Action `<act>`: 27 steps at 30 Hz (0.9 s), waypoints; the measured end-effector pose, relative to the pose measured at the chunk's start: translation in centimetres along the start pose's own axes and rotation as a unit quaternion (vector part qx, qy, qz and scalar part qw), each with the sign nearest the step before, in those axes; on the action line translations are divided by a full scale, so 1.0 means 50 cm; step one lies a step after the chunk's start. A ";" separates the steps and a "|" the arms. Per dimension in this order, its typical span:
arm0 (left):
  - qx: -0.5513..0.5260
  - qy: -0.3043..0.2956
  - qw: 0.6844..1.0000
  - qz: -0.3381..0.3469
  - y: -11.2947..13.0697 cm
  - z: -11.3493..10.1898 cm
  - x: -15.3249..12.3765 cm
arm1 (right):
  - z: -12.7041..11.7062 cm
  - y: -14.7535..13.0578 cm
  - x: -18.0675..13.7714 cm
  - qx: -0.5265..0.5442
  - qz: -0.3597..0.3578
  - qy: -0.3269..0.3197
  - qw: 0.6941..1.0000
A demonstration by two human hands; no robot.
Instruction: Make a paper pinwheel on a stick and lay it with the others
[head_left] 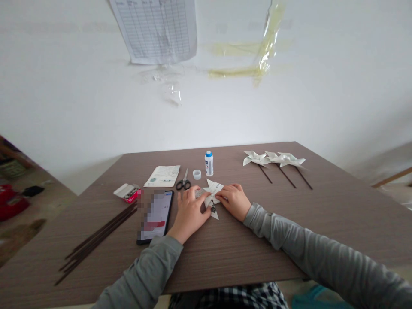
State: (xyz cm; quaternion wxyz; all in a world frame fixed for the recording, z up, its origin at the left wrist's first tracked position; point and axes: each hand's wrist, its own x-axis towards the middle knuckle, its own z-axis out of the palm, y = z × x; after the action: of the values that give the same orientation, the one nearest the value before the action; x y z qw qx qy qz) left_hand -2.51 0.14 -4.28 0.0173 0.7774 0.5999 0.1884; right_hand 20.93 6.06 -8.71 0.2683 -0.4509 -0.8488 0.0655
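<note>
A folded paper pinwheel (212, 187) with print on it lies on the table between my two hands. My left hand (192, 211) curls around its left side, fingers and thumb closed on the paper. From the right, my right hand (234, 199) pinches near the pinwheel's centre with its fingertips. My fingers partly hide the middle, so any small part there cannot be made out. Just beyond stand a white glue bottle (209, 165) with a blue cap and a small clear plastic cap (197, 174). Black-handled scissors (183, 183) rest left of the cap.
Three finished-looking pinwheels (283, 159) on dark sticks lie at the back right. Stacked paper squares (162, 176) lie back left, near an open red-and-white box (127, 192). A phone (157, 219) and several brown sticks (96, 238) occupy the left side of the table (257, 257).
</note>
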 end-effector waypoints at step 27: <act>0.019 -0.052 0.998 -0.015 0.018 -0.035 0.005 | -0.016 -0.008 -0.004 0.002 0.003 -0.023 1.000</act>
State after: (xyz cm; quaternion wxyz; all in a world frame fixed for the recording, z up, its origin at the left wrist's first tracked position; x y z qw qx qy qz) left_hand -2.18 -0.21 -2.37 0.0362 0.7774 0.6131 0.1359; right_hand 21.15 5.58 -7.95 0.2492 -0.4517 -0.8530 0.0786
